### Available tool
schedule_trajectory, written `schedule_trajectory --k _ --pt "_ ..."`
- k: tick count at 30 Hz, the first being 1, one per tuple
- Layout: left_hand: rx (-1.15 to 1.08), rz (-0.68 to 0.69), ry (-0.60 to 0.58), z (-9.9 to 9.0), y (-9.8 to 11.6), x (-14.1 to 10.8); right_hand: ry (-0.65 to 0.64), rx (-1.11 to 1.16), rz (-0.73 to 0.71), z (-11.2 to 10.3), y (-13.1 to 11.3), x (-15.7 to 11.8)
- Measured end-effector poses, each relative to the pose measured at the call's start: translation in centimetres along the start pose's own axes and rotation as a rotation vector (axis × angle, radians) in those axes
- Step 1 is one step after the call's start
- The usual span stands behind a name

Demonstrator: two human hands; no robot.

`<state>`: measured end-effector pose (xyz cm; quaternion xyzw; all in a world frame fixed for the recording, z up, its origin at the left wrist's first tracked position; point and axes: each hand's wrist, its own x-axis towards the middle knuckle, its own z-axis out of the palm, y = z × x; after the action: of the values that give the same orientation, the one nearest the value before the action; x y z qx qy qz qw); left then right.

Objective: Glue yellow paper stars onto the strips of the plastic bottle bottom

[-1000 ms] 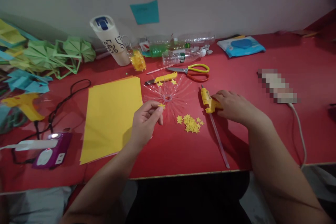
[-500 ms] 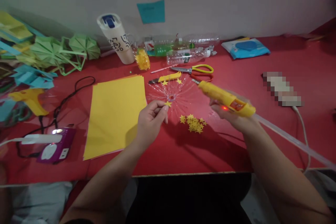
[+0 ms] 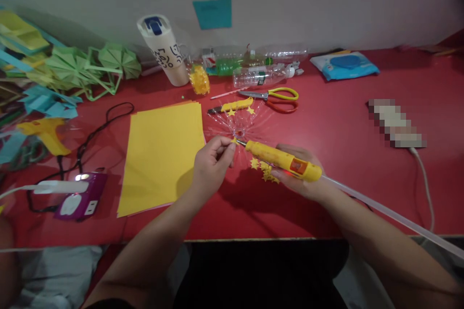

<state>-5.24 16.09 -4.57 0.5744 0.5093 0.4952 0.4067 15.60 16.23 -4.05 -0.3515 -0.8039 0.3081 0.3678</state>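
Between the thumb and fingertips of my left hand (image 3: 214,160) is pinched a small yellow paper star (image 3: 234,141). My right hand (image 3: 302,176) grips a yellow hot glue gun (image 3: 277,156), its metal nozzle at the star. A long clear glue stick (image 3: 384,210) sticks out of the gun's back end. Just beyond the star lies a clear plastic piece cut into spreading strips (image 3: 239,132), with two yellow stars (image 3: 250,111) at its far side. Under the gun is a pile of yellow stars (image 3: 266,172), partly hidden by my right hand.
Yellow paper sheets (image 3: 163,154) lie left of my left hand. Scissors (image 3: 282,99), a yellow cutter (image 3: 237,105), plastic bottles (image 3: 261,77) and a tumbler (image 3: 165,53) stand or lie behind. A second glue gun (image 3: 47,133) and a purple power strip (image 3: 81,198) with cables are at left.
My right hand has brought the glue gun left and down, so its nozzle now meets the star. My left hand still pinches the star in nearly the same place.
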Motion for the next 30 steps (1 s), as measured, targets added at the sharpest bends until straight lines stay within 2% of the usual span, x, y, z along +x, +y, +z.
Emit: schedule_trajectory --k 6,15,21,30 --pt "0.001 -0.035 -0.002 0.0 0.1 -0.1 -0.033 -0.015 0.036 0.0 0.2 -0.3" --pt "0.002 -0.033 -0.016 0.0 0.3 -0.1 -0.016 -0.064 0.032 0.2 0.5 -0.4" --pt "0.006 -0.035 -0.007 0.0 0.3 -0.1 0.048 -0.074 -0.007 0.7 0.9 -0.5" --pt "0.012 -0.026 -0.009 0.0 0.2 -0.1 0.052 -0.078 -0.005 0.8 1.1 -0.7"
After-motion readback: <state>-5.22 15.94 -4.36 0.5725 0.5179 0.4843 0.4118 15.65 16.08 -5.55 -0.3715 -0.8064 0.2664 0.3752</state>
